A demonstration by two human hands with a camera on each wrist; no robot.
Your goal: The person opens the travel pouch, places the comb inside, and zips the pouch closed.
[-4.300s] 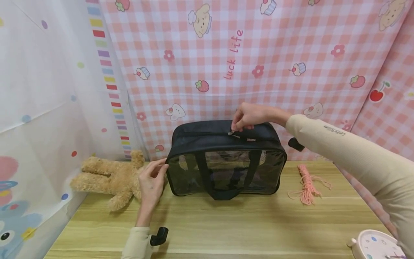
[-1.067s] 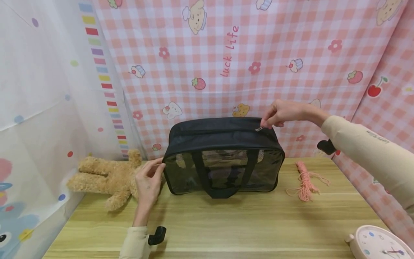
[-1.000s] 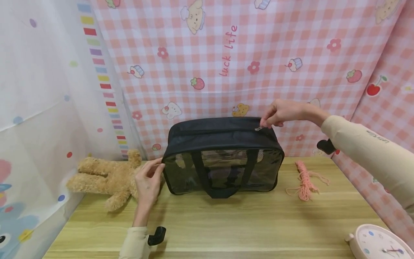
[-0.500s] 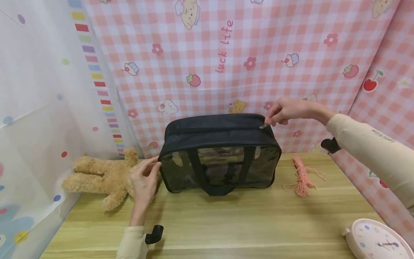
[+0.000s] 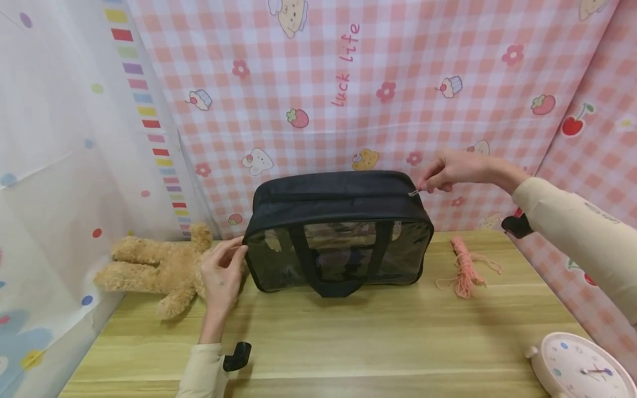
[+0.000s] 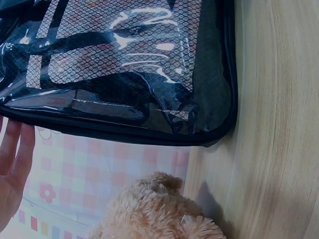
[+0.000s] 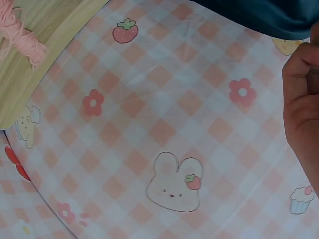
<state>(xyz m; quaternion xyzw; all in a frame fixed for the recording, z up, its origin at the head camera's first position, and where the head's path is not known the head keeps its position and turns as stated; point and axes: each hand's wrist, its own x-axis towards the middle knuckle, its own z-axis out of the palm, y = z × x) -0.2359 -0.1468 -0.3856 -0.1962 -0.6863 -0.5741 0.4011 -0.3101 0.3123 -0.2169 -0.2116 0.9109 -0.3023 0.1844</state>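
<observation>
A black bag (image 5: 338,207) with see-through front and hanging strap handles stands upright on the table, its top zipper drawn closed along most of the visible length. At the zipper's right end, my right hand (image 5: 455,167) pinches the metal zipper pull (image 5: 413,193). Thumb and fingers of my left hand (image 5: 221,276) hold the bag's upper left edge. In the left wrist view, the fingers of that hand (image 6: 14,164) meet the bag's dark piping (image 6: 99,133). The right wrist view shows part of my right hand (image 7: 301,107) beside the bag (image 7: 264,17); the pull is hidden there.
A tan plush toy (image 5: 169,265) lies left of the bag, partly behind my left hand. On the right lie a bundle of pink cord (image 5: 464,268) and a pale clock (image 5: 577,359). Behind the wooden table (image 5: 378,342) hangs a pink checked cloth (image 5: 318,83).
My right hand has drawn the zipper pull from mid-top to the bag's right end, and the gap in the zipper has closed. My left hand stays at the left edge. The view has shifted slightly.
</observation>
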